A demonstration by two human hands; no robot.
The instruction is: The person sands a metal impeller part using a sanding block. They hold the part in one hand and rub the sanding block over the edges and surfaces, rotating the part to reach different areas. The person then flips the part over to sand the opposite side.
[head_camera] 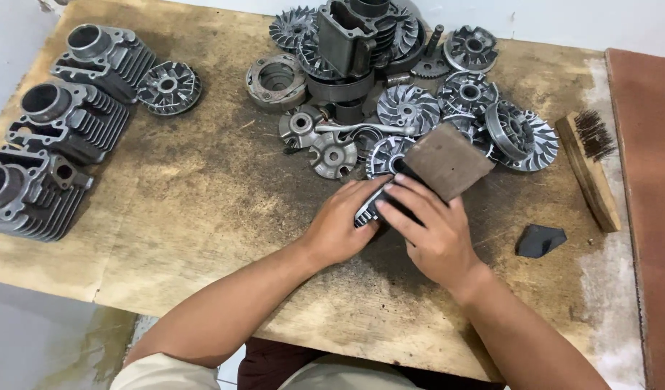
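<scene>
My left hand [341, 224] grips a small finned metal part [368, 209] that lies on the wooden table [202, 188]. My right hand [430, 227] presses a square brown abrasive pad [448, 162] against that part from the right. The part is mostly hidden under both hands. Just beyond my fingers lies a pile of round finned metal discs [408, 108] and hubs.
Three grey finned engine cylinders [65, 123] line the table's left edge, with one finned disc [168, 87] beside them. A wooden wire brush [589, 162] and a dark folded scrap [539, 240] lie at the right. A reddish board [646, 180] borders the right side.
</scene>
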